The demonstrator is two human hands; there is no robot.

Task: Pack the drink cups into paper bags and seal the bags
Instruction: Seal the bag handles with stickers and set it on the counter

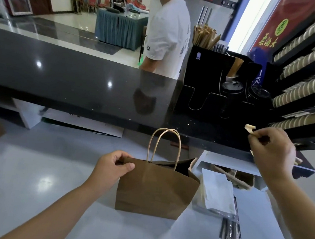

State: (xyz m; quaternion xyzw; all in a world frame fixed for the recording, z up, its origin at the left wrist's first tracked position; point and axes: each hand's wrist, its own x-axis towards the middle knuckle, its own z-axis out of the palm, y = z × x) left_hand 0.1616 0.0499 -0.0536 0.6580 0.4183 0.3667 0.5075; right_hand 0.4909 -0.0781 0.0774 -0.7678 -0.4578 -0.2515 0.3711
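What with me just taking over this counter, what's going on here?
A person is packing drinks at a grey table. Their left hand grips the top edge of an upright brown paper bag, its mouth open and unsealed. Their right hand pinches a small pale scrap, maybe a sticker, by the black counter. Two lidded cups sit in a rack on that counter.
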